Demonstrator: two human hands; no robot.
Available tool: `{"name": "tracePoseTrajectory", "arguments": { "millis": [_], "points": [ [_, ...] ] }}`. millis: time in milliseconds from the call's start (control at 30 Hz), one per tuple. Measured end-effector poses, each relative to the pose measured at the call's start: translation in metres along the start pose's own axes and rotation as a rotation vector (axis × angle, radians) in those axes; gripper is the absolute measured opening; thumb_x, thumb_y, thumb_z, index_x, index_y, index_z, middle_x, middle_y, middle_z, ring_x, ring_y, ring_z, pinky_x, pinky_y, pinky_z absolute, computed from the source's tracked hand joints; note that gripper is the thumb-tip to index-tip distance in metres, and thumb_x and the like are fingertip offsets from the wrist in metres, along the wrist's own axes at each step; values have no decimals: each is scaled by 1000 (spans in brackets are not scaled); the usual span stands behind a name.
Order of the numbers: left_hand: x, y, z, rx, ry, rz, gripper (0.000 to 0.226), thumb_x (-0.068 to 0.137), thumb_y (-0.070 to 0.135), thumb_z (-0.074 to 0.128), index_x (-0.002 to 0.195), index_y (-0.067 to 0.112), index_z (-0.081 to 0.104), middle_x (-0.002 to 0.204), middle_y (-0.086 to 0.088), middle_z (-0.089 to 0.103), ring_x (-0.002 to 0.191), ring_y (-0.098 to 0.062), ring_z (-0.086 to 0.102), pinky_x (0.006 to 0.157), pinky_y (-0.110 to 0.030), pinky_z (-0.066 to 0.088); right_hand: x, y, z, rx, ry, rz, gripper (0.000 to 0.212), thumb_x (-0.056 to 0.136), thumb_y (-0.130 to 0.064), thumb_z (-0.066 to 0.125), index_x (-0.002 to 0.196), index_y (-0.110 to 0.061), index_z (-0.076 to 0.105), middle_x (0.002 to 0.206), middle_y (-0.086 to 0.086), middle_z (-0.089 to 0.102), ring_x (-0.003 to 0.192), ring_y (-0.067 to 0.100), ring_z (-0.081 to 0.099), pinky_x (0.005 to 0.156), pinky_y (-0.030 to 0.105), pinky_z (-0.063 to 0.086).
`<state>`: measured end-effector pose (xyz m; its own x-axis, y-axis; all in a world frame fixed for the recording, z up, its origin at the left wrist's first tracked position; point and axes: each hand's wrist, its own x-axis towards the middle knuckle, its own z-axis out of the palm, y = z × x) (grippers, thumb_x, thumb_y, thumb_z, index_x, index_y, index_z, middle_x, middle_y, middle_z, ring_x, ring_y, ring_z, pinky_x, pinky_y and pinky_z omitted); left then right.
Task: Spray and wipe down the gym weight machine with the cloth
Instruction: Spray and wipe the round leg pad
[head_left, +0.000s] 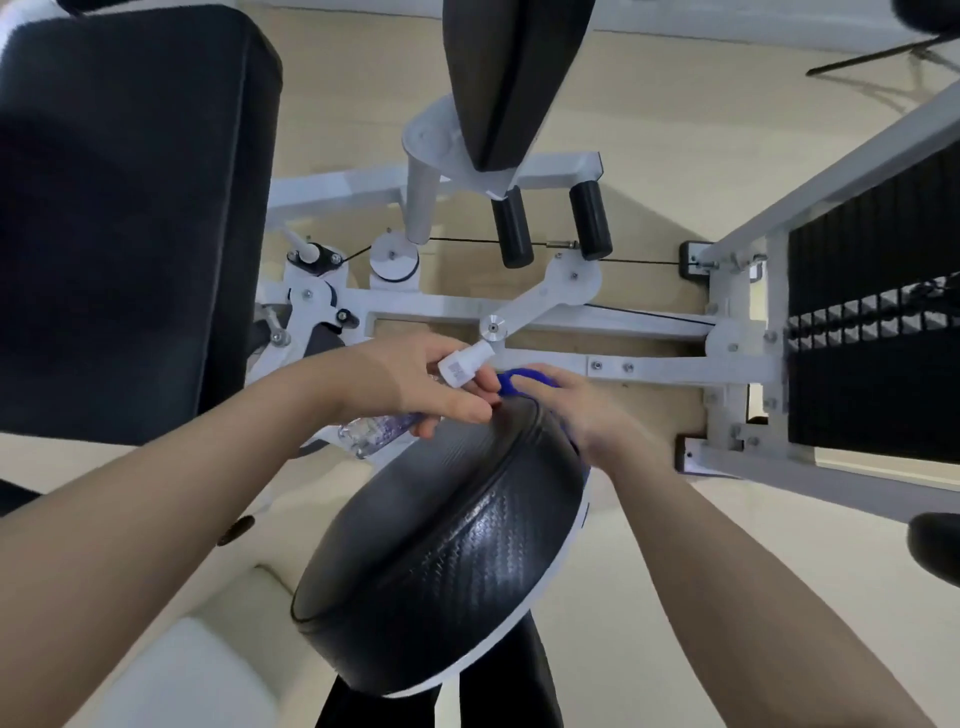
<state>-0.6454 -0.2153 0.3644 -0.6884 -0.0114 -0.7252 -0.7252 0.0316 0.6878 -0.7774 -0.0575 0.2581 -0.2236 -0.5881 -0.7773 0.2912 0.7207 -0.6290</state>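
My left hand grips a clear spray bottle with a white nozzle, held just above the far edge of a round black pad of the white weight machine. My right hand holds a blue cloth against the pad's far rim. Most of the cloth is hidden under the hand. The nozzle tip sits close to the cloth.
A large black back pad fills the left. Another black pad and two black rollers hang over the frame. The black weight stack stands at right. The floor is beige. My dark trouser legs show below the pad.
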Motion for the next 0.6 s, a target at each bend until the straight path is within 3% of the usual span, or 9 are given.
{"name": "tracePoseTrajectory", "arguments": {
  "millis": [67,167,233,300,333,467,600],
  "points": [
    [-2,0,3,43,25,-2,20,83,27,69,101,22,62,97,-14,69,51,-10,53,64,-31,49,5,2,1,-374,137,-44,15,84,-31,65,95,-20,64,94,4,68,93,26,61,86,39,49],
    [-8,4,5,38,153,7,13,88,29,62,99,22,61,69,-2,64,54,-9,53,61,-27,48,-12,-22,-3,-352,137,-112,8,88,-28,62,94,-24,60,95,-1,63,89,21,58,80,34,46],
    [-12,10,2,25,274,59,15,88,29,61,100,20,60,63,9,57,56,-7,53,60,-19,48,-31,-48,-8,-311,183,-194,5,90,-27,59,94,-24,58,90,-5,62,83,15,57,70,26,42],
    [-18,16,-1,124,408,123,19,89,31,60,105,25,52,68,12,54,60,-4,53,55,-9,40,-42,-73,-14,-265,246,-256,6,90,-27,58,95,-23,59,86,-10,61,80,11,56,65,20,41],
    [-21,19,-6,158,461,166,23,91,29,58,110,30,45,70,11,52,61,-5,51,54,-11,37,-46,-88,-14,-224,271,-269,10,91,-28,58,98,-21,59,86,-10,60,79,10,55,65,20,41],
    [-23,26,-34,175,508,366,50,94,14,48,119,48,21,84,-20,55,64,-23,47,65,-39,44,-39,-135,-4,-261,273,-297,19,91,-33,57,107,-22,58,98,-3,61,86,14,57,71,26,45],
    [-9,30,-82,211,559,444,61,99,21,40,129,61,5,99,-9,54,78,-22,56,75,-39,48,-12,-174,21,-247,325,-325,16,91,-32,56,104,-22,57,95,-3,62,86,17,57,75,31,46]
  ]
}}
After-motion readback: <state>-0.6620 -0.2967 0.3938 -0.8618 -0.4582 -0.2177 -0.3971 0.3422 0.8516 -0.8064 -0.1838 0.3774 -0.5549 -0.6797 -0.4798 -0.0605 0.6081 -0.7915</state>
